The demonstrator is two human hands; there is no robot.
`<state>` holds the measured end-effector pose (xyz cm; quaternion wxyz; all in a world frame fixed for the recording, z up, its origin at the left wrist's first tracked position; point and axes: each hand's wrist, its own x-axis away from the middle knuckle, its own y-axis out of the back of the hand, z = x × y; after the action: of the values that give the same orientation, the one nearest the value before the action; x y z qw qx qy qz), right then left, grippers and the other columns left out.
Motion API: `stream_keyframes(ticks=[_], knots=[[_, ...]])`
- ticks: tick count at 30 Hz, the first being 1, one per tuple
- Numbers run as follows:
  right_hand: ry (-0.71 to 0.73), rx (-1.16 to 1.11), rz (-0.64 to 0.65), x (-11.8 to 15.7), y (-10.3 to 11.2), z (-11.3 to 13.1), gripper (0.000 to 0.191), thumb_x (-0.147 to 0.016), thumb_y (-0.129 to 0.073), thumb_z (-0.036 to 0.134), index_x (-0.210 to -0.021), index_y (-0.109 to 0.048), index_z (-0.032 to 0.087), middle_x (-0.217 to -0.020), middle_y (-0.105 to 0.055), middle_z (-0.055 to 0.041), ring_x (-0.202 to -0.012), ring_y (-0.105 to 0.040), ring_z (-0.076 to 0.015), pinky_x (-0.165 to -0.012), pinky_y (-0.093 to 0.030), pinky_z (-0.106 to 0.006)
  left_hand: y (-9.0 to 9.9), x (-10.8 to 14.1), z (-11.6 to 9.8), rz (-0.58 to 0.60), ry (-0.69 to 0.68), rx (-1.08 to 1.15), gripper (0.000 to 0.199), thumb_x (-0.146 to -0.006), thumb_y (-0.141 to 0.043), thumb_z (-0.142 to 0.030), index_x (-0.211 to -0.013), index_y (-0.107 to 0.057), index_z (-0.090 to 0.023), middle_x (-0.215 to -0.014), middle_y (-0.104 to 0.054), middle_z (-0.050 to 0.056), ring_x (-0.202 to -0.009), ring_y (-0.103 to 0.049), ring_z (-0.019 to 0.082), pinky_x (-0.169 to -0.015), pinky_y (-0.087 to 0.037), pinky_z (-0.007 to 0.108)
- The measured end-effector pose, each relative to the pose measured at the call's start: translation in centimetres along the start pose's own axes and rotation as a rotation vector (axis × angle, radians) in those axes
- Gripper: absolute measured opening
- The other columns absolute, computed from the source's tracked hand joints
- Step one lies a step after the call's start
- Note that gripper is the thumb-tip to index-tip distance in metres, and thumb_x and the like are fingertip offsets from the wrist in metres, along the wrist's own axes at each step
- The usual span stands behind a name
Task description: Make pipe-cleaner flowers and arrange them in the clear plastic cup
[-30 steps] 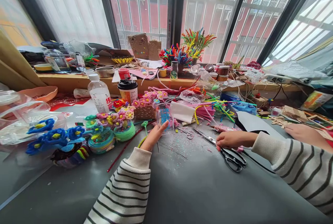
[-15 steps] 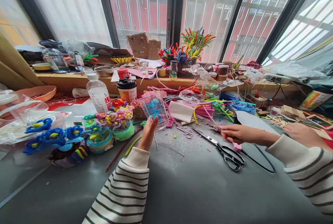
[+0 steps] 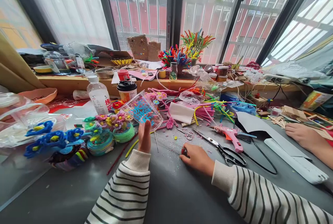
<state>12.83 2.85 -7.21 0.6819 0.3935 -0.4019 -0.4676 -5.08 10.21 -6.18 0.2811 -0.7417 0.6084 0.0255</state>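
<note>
My left hand is closed round a clear plastic cup with blue lettering, held tilted above the table. My right hand is low over the grey table, its fingertips pinched together at the ends of some thin wires. Small scissors lie beyond it, and large black-handled scissors lie to its right. Farther right is a pink glue gun with a cord. Glitter specks are scattered between the hands.
Pipe-cleaner flower pots stand left, near a clear bottle and a lidded drink cup. Colourful pipe cleaners are heaped at the back. Another person's hand rests by wooden sticks at right. A white holder lies there.
My right hand has moved left and nearer from the glue gun to the thin wires; the gun now lies on the table. The cup has tilted further left in my left hand.
</note>
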Motion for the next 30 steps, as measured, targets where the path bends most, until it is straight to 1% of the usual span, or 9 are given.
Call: stream_keyframes(ticks=[5, 11, 14, 17, 19, 21, 24, 27, 30], knots=[[0.05, 0.057, 0.064, -0.3, 0.4, 0.1, 0.022, -0.077, -0.04, 0.02, -0.09, -0.056, 0.013, -0.086, -0.065, -0.0117, -0.073, -0.057, -0.0189, -0.057, -0.029, -0.026, 0.2, 0.0, 0.1, 0.016, 0.003, 0.016, 0.055, -0.068, -0.05, -0.06, -0.099, -0.056, -0.016, -0.093, -0.062, 0.008, -0.099, -0.055, 0.023, -0.092, -0.037, 0.036], [0.14, 0.042, 0.132, 0.7, 2.1, -1.7, 0.013, -0.078, -0.037, 0.017, -0.083, -0.049, 0.016, -0.08, -0.061, -0.0075, -0.066, -0.05, -0.0143, -0.056, -0.029, -0.024, 0.2, 0.2, -0.3, -0.014, -0.001, -0.001, 0.059, -0.064, -0.05, -0.065, -0.096, -0.057, -0.016, -0.084, -0.063, 0.007, -0.09, -0.058, 0.022, -0.087, -0.041, 0.036], [0.195, -0.172, 0.248, 1.7, 3.7, -2.7, 0.008, -0.081, -0.034, 0.021, -0.076, -0.039, 0.019, -0.071, -0.055, -0.0023, -0.063, -0.045, -0.012, -0.058, -0.032, -0.024, 0.3, 0.3, -0.3, -0.019, -0.003, -0.007, 0.058, -0.066, -0.048, -0.065, -0.097, -0.056, -0.016, -0.088, -0.062, 0.007, -0.093, -0.057, 0.023, -0.088, -0.04, 0.036], [0.153, -0.527, 0.407, 2.3, 4.9, -4.0, 0.018, -0.084, -0.033, 0.035, -0.074, -0.031, 0.021, -0.063, -0.05, 0.0033, -0.049, -0.037, -0.0075, -0.049, -0.029, -0.021, 0.3, 0.4, -0.3, -0.055, -0.004, -0.019, 0.059, -0.065, -0.049, -0.065, -0.097, -0.056, -0.016, -0.09, -0.061, 0.007, -0.094, -0.056, 0.023, -0.091, -0.038, 0.037], [0.087, -0.733, 0.444, 2.5, 5.3, -5.0, 0.027, -0.081, -0.038, 0.046, -0.075, -0.031, 0.021, -0.059, -0.049, 0.0056, -0.04, -0.028, -0.0045, -0.041, -0.021, -0.02, 0.3, 0.4, -0.3, -0.061, 0.002, -0.011, 0.059, -0.064, -0.05, -0.064, -0.098, -0.056, -0.016, -0.089, -0.061, 0.007, -0.092, -0.056, 0.022, -0.09, -0.038, 0.037], [0.052, -0.916, 0.415, 2.5, 5.5, -6.1, 0.032, -0.078, -0.044, 0.05, -0.079, -0.036, 0.019, -0.054, -0.048, 0.007, -0.037, -0.021, -0.0029, -0.038, -0.014, -0.02, 0.3, 0.4, -0.3, -0.045, 0.011, 0.003, 0.058, -0.065, -0.051, -0.064, -0.099, -0.055, -0.016, -0.088, -0.062, 0.007, -0.09, -0.057, 0.022, -0.088, -0.04, 0.037], [0.041, -1.128, 0.348, 2.5, 5.8, -7.7, 0.035, -0.076, -0.051, 0.048, -0.089, -0.045, 0.016, -0.052, -0.045, 0.0074, -0.037, -0.016, -0.0019, -0.038, -0.008, -0.02, 0.4, 0.3, -0.1, -0.024, 0.033, 0.001, 0.061, -0.063, -0.051, -0.065, -0.099, -0.056, -0.016, -0.085, -0.062, 0.007, -0.088, -0.058, 0.023, -0.084, -0.043, 0.037], [0.044, -1.265, 0.277, 2.5, 6.7, -8.6, 0.032, -0.076, -0.054, 0.044, -0.09, -0.051, 0.015, -0.054, -0.041, 0.0076, -0.038, -0.013, -0.0009, -0.037, -0.006, -0.02, 0.6, 0.2, 0.2, -0.038, 0.053, -0.009, 0.064, -0.061, -0.051, -0.067, -0.098, -0.056, -0.015, -0.084, -0.062, 0.007, -0.089, -0.057, 0.024, -0.085, -0.043, 0.037], [0.049, -1.359, 0.178, 1.6, 8.5, -8.5, 0.029, -0.074, -0.057, 0.04, -0.087, -0.054, 0.014, -0.052, -0.036, 0.0081, -0.038, -0.013, -0.0009, -0.036, -0.007, -0.018, 0.6, 0.3, 0.4, -0.056, 0.067, -0.018, 0.064, -0.06, -0.052, -0.067, -0.098, -0.056, -0.015, -0.087, -0.062, 0.008, -0.093, -0.056, 0.024, -0.086, -0.041, 0.036]])
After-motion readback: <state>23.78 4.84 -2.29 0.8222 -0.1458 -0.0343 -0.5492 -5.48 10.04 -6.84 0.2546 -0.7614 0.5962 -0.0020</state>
